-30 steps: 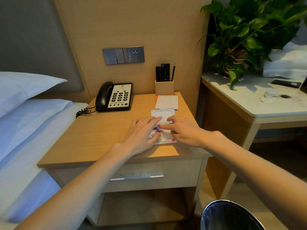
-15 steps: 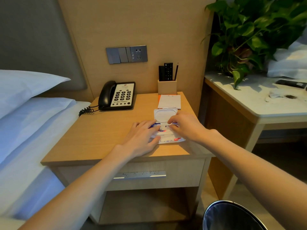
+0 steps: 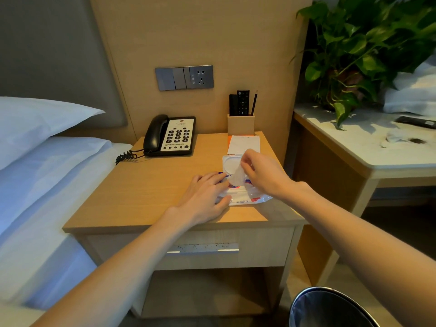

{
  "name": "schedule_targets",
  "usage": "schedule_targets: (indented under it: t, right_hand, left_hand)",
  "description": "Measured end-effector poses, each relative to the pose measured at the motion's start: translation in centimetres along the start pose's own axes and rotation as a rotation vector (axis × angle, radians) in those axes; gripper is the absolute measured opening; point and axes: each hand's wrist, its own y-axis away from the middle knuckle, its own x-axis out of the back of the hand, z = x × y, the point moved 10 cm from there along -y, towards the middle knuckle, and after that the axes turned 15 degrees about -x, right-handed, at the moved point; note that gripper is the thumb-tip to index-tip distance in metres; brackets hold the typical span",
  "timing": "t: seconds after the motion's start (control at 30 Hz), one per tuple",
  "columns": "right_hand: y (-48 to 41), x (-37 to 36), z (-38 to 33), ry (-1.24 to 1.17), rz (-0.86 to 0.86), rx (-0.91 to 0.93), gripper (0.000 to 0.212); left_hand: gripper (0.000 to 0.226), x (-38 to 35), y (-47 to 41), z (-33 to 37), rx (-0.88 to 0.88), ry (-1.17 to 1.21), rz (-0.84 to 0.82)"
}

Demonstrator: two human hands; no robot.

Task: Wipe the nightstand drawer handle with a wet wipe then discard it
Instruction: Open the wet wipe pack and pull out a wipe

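A wet wipe pack (image 3: 245, 197) lies on the wooden nightstand (image 3: 151, 190), its white flip lid (image 3: 230, 164) open towards the wall. My left hand (image 3: 207, 197) lies flat on the pack's left side and presses it down. My right hand (image 3: 262, 175) pinches a wet wipe (image 3: 237, 177) that rises partway out of the pack's opening. Below the tabletop, the drawer front carries a silver drawer handle (image 3: 205, 248) speckled with dark spots.
A black and white phone (image 3: 171, 135), a notepad (image 3: 244, 143) and a wooden holder with remotes and a pencil (image 3: 240, 123) stand at the back. A bed with a pillow (image 3: 35, 123) is left. A dark waste bin (image 3: 330, 308) sits lower right, a desk with a plant (image 3: 368, 43) beyond.
My right hand has pinched a wipe at the pack's opening and lifted it upwards. My left hand has stayed pressed on the pack.
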Motion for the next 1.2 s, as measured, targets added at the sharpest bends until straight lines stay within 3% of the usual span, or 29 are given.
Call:
schedule_targets:
  t: [0.23, 0.9, 1.07, 1.2]
  right_hand:
    - [-0.6, 2.1, -0.1, -0.205, 0.065, -0.073, 0.011]
    - [-1.4, 5.9, -0.4, -0.48, 0.242, -0.131, 0.01]
    - [-1.1, 5.5, -0.6, -0.506, 0.222, -0.127, 0.008]
    - [-1.0, 2.8, 0.0, -0.4, 0.068, -0.159, 0.014]
  left_hand:
    - [0.048, 0.2, -0.1, 0.2, -0.001, -0.012, 0.003]
    - [0.048, 0.1, -0.6, 0.7, -0.001, -0.006, -0.027]
    - [0.05, 0.1, -0.7, 0.5, 0.011, -0.039, -0.031]
    - [0.045, 0.3, -0.6, 0.6, 0.012, -0.002, 0.025]
